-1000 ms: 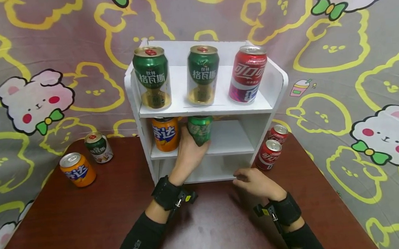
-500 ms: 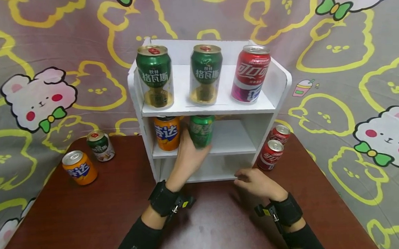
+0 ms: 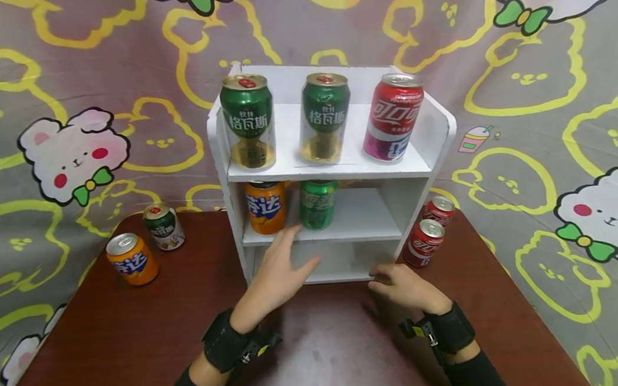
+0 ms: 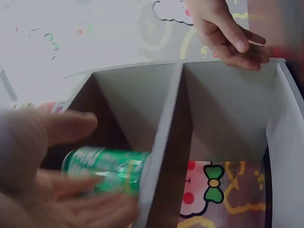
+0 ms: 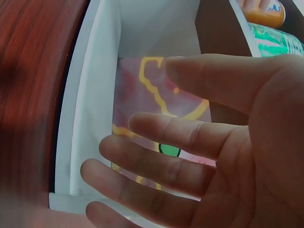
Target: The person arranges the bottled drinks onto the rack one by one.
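Note:
A green can (image 3: 317, 205) stands upright on the middle shelf, just right of an orange can (image 3: 266, 208). My left hand (image 3: 278, 273) is in front of that shelf, fingers extended and thumb spread, holding nothing. In the left wrist view the green can (image 4: 107, 168) shows beyond the fingers. Near the bottom right corner of the white shelf unit (image 3: 329, 171), my right hand (image 3: 411, 287) hangs with relaxed fingers and nothing in them. From the right wrist view, this hand (image 5: 199, 147) lies before the bottom compartment with its fingers loosely spread.
On the top shelf stand two green-and-gold cans (image 3: 248, 123) and a red cola can (image 3: 393, 118). Left of the unit are an orange can (image 3: 132, 260) and a small green-and-white can (image 3: 163, 226). Two red cans (image 3: 423, 243) stand at the right on the brown table (image 3: 111, 347).
My left hand has let go of the green can and drawn back down and left from the middle shelf. The can now stands upright there. The right hand has stayed about where it was.

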Motion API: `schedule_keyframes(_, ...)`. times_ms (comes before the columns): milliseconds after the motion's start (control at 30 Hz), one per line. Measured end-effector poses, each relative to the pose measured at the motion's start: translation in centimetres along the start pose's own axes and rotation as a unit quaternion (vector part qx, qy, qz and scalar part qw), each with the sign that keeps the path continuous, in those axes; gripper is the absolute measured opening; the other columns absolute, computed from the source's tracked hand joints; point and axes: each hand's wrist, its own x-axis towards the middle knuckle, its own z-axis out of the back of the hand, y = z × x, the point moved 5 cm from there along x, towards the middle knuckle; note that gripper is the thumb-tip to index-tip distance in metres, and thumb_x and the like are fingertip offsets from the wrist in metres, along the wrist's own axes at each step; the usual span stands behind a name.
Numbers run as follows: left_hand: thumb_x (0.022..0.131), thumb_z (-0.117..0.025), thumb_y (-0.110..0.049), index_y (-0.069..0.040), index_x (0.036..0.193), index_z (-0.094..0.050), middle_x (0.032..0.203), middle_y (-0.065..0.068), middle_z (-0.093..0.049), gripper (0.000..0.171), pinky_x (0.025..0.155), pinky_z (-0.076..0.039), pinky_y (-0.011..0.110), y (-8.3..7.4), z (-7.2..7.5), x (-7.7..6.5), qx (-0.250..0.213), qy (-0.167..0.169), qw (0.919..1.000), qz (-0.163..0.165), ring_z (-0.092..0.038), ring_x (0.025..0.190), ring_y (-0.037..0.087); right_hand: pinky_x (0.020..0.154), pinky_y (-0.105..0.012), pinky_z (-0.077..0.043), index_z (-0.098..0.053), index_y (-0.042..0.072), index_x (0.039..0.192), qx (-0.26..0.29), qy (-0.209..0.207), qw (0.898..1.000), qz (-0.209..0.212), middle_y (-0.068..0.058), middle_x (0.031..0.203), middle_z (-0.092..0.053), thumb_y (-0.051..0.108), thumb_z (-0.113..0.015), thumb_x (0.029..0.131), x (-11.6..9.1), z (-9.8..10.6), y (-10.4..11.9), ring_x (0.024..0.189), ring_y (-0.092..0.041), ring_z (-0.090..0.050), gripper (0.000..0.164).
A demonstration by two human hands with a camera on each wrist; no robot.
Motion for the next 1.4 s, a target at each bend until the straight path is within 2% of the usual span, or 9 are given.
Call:
schedule_keyframes(100, 0.089, -0.067, -0.030, -0.010, 0.126, -0.058, 0.123, 0.004, -0.058, 0.044, 0.093, -0.045, 0.040, 0.4, 1.1, -1.1, 0.006, 0.038, 0.9983, -0.045, -0.054, 0.114, 0.021, 0.071, -0.031, -0.049, -0.066, 0.002, 0.107, -0.004, -0.009, 1.000, -0.010, 0.001, 0.094, -0.065, 0.027, -0.062, 0.092, -0.3, 0.4, -0.6, 0.081, -0.009, -0.057, 0.029)
schedule_keyframes(233, 0.092, -0.062, -0.030, -0.015, 0.119, -0.062, 0.117, -0.002, -0.060, 0.031, 0.089, -0.047, 0.038, 1.3, 3.0, -2.1, 0.027, 0.103, 0.9908, -0.084, -0.056, 0.109, 0.016, 0.074, -0.034, -0.050, -0.066, 0.001, 0.109, 0.002, -0.021, 0.999, -0.033, -0.001, 0.098, -0.065, 0.027, -0.063, 0.092, -0.9, 0.9, -1.8, 0.085, -0.012, -0.059, 0.031)
schedule_keyframes(367, 0.094, -0.058, -0.033, -0.015, 0.119, -0.061, 0.116, -0.002, -0.061, 0.031, 0.088, -0.047, 0.038, 2.3, 4.4, -2.6, 0.047, 0.154, 0.9834, -0.083, -0.057, 0.108, 0.017, 0.076, -0.037, -0.050, -0.065, 0.002, 0.110, 0.016, -0.018, 0.998, -0.053, -0.001, 0.100, -0.065, 0.025, -0.062, 0.092, -1.4, 1.2, -2.8, 0.088, -0.015, -0.059, 0.030)
schedule_keyframes(633, 0.095, -0.056, -0.037, -0.013, 0.118, -0.061, 0.114, 0.000, -0.062, 0.034, 0.085, -0.049, 0.039, 4.9, 5.6, -3.7, 0.070, 0.195, 0.9772, -0.049, -0.058, 0.101, 0.016, 0.068, -0.035, -0.049, -0.064, 0.002, 0.108, 0.008, -0.036, 0.995, -0.096, -0.004, 0.096, -0.065, 0.024, -0.062, 0.092, -2.5, 2.4, -4.6, 0.082, -0.016, -0.059, 0.028)
schedule_keyframes(767, 0.094, -0.057, -0.036, -0.010, 0.116, -0.062, 0.109, 0.001, -0.062, 0.034, 0.084, -0.048, 0.043, 6.0, 7.1, -4.2, 0.110, 0.196, 0.9741, -0.022, -0.059, 0.100, 0.020, 0.065, -0.036, -0.049, -0.064, -0.001, 0.109, -0.009, -0.047, 0.990, -0.135, -0.009, 0.098, -0.066, 0.028, -0.060, 0.093, -3.4, 3.1, -5.9, 0.082, -0.019, -0.060, 0.034)
schedule_keyframes(900, 0.094, -0.058, -0.034, -0.004, 0.115, -0.062, 0.110, 0.009, -0.063, 0.037, 0.085, -0.047, 0.048, 7.0, 9.1, -4.2, 0.161, 0.176, 0.9710, 0.016, -0.058, 0.103, 0.030, 0.065, -0.037, -0.049, -0.064, -0.002, 0.110, -0.026, -0.061, 0.982, -0.176, -0.011, 0.097, -0.066, 0.030, -0.058, 0.094, -4.4, 3.8, -7.3, 0.082, -0.021, -0.060, 0.037)
schedule_keyframes(1067, 0.094, -0.057, -0.037, 0.001, 0.115, -0.060, 0.112, 0.018, -0.062, 0.044, 0.084, -0.046, 0.053, 8.6, 11.1, -3.9, 0.201, 0.151, 0.9661, 0.061, -0.057, 0.103, 0.036, 0.062, -0.041, -0.049, -0.061, -0.007, 0.111, -0.034, -0.061, 0.967, -0.247, -0.017, 0.096, -0.065, 0.037, -0.055, 0.094, -5.8, 4.7, -8.9, 0.080, -0.028, -0.060, 0.047)
schedule_keyframes(1233, 0.094, -0.056, -0.038, 0.008, 0.120, -0.056, 0.114, 0.026, -0.059, 0.053, 0.082, -0.046, 0.055, 10.6, 11.9, -3.6, 0.218, 0.147, 0.9585, 0.111, -0.057, 0.103, 0.042, 0.066, -0.053, -0.049, -0.043, -0.019, 0.121, -0.032, -0.066, 0.950, -0.304, -0.037, 0.111, -0.053, 0.049, -0.057, 0.090, -6.3, 5.7, -10.3, 0.093, -0.048, -0.056, 0.076)
schedule_keyframes(1400, 0.094, -0.056, -0.038, 0.010, 0.120, -0.054, 0.113, 0.028, -0.059, 0.055, 0.081, -0.047, 0.055, 11.3, 11.8, -2.9, 0.223, 0.143, 0.9555, 0.130, -0.057, 0.101, 0.043, 0.081, -0.063, -0.043, -0.019, -0.024, 0.132, 0.032, -0.104, 0.946, -0.304, -0.046, 0.125, -0.033, 0.048, -0.063, 0.087, -5.2, 5.6, -11.5, 0.110, -0.058, -0.040, 0.095)
